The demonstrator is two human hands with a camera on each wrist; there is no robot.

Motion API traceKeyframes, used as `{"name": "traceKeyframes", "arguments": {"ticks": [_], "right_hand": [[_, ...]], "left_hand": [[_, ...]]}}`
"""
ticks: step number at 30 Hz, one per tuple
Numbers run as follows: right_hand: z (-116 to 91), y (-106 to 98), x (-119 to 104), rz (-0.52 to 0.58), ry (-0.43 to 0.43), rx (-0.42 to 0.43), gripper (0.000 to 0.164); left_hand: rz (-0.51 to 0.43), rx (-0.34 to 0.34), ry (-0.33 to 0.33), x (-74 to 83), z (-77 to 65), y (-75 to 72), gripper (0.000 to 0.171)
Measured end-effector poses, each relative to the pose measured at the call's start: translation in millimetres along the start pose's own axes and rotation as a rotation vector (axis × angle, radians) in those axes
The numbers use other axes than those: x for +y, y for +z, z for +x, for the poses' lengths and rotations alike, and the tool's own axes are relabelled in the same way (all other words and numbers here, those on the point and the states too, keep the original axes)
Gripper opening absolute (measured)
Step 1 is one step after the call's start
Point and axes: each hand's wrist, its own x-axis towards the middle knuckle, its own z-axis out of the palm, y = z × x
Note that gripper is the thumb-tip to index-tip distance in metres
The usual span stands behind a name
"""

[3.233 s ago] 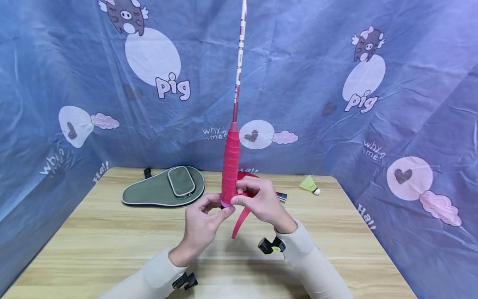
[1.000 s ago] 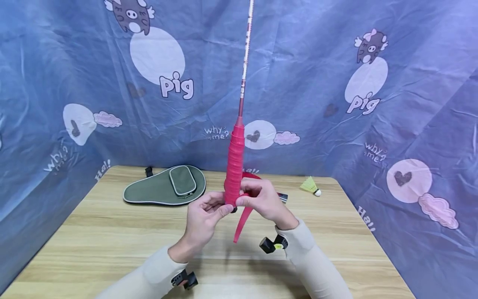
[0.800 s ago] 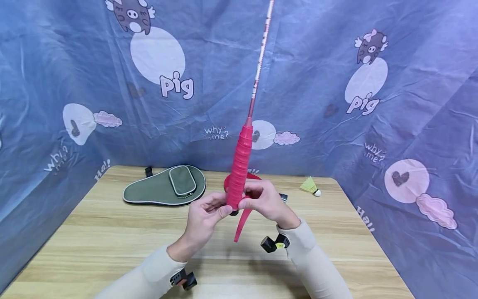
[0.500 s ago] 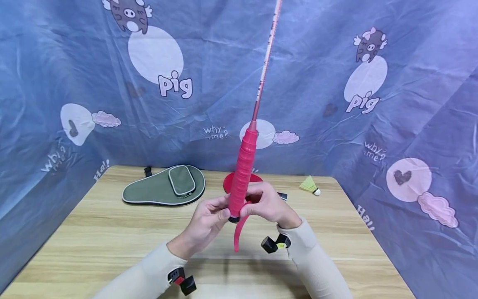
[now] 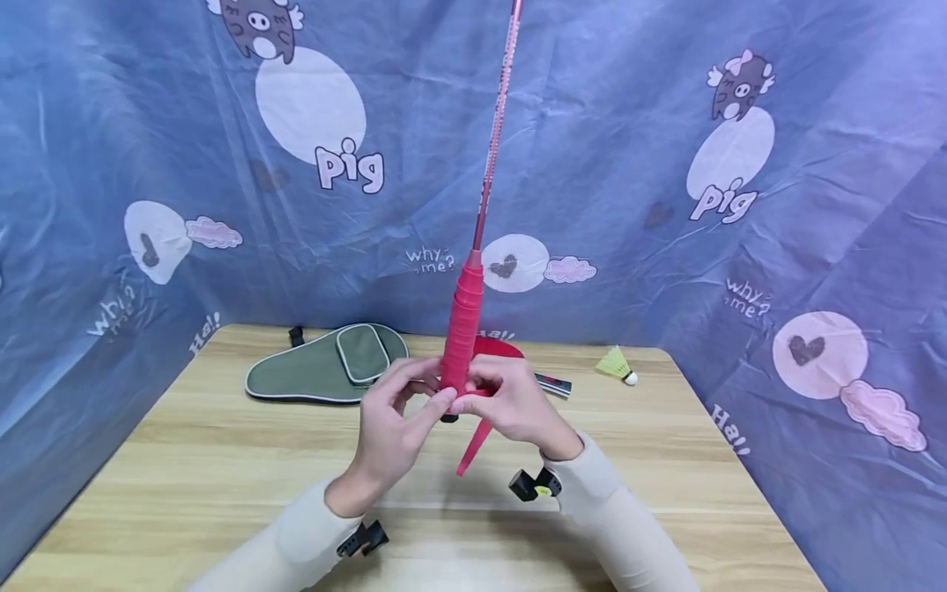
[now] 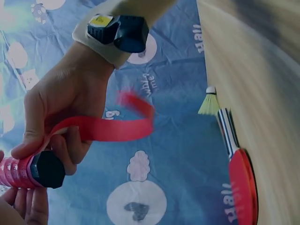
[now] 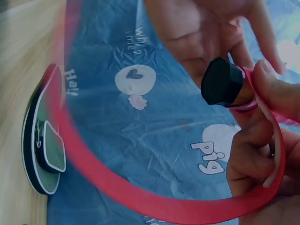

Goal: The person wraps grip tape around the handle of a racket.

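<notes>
A badminton racket stands nearly upright over the table, its shaft [image 5: 494, 156] leaning slightly right and running out of the head view. Red overgrip tape is wound in overlapping turns along its handle [image 5: 462, 329], down close to the black butt cap [image 7: 222, 82]. My left hand [image 5: 388, 423] holds the lower end of the handle between thumb and fingers. Right beside it, my right hand [image 5: 510, 403] pinches the tape against the handle's base. The tape's loose tail [image 5: 473, 448] hangs below that hand and curves widely across the right wrist view.
At the table's back left lies a green bat case [image 5: 311, 370] with a zipped pocket. A red table tennis bat [image 5: 503, 347] lies behind my right hand, with a yellow shuttlecock [image 5: 616, 366] farther right. Blue printed cloth [image 5: 592, 181] surrounds the wooden table [image 5: 185, 493].
The racket tilted right and has swung back toward upright, its handle shifting left. Both hands moved slightly left and up with it. My right hand keeps its pinch on the tape.
</notes>
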Motion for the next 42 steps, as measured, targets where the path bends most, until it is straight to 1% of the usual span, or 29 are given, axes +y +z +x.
{"name": "traceKeyframes", "arguments": {"ticks": [2,5,7,9,12,14,16,17,19,20,23,27,31,35,39,42], "right_hand": [[0,2,-1,-0.054,-0.016,0.004,0.012],[-1,4,-3,-0.135,-0.032,-0.012,0.012],[-1,4,-3,-0.172,-0.029,-0.019,0.014],[-1,4,-3,-0.184,-0.019,-0.025,0.020],[-1,5,-4,-0.150,0.016,-0.046,0.023],[-1,5,-3,-0.097,0.051,-0.073,0.023],[-1,6,-3,-0.029,0.100,-0.101,0.021],[-1,6,-2,0.009,0.127,-0.112,0.020],[-1,6,0,0.084,0.177,-0.127,0.018],[-1,6,0,0.116,0.202,-0.132,0.018],[-1,5,1,0.191,0.264,-0.142,0.020],[-2,3,3,0.251,0.296,-0.170,0.027],[-4,-3,3,0.267,0.285,-0.213,0.027],[-5,-9,0,0.250,0.261,-0.246,0.021],[-4,-10,-1,0.208,0.204,-0.234,0.016],[-5,-8,-2,0.164,0.177,-0.210,0.014]], "left_hand": [[0.078,0.024,0.008,-0.6,1.0,0.2,0.040],[0.184,0.052,-0.009,-1.7,2.3,-0.6,0.043],[0.225,0.058,-0.013,-1.8,3.1,-1.6,0.041],[0.244,0.055,-0.005,-1.5,4.3,-3.1,0.037],[0.265,0.034,0.038,-0.2,6.5,-5.6,0.031],[0.277,0.021,0.072,0.5,7.7,-7.7,0.029],[0.276,0.014,0.084,0.4,9.0,-9.8,0.027],[0.269,0.012,0.079,-0.2,9.4,-10.8,0.027],[0.243,0.008,0.051,-0.8,9.8,-12.6,0.027],[0.222,0.005,0.027,-1.6,10.0,-13.4,0.027],[0.143,-0.006,-0.070,-2.3,10.3,-15.2,0.026],[0.051,-0.021,-0.190,-0.3,11.3,-16.2,0.026],[0.000,-0.061,-0.254,2.3,12.0,-16.7,0.025],[-0.013,-0.122,-0.293,4.6,12.3,-17.4,0.026],[-0.036,-0.165,-0.322,7.1,13.7,-17.1,0.029],[-0.008,-0.182,-0.337,8.6,14.7,-16.4,0.033]]}}
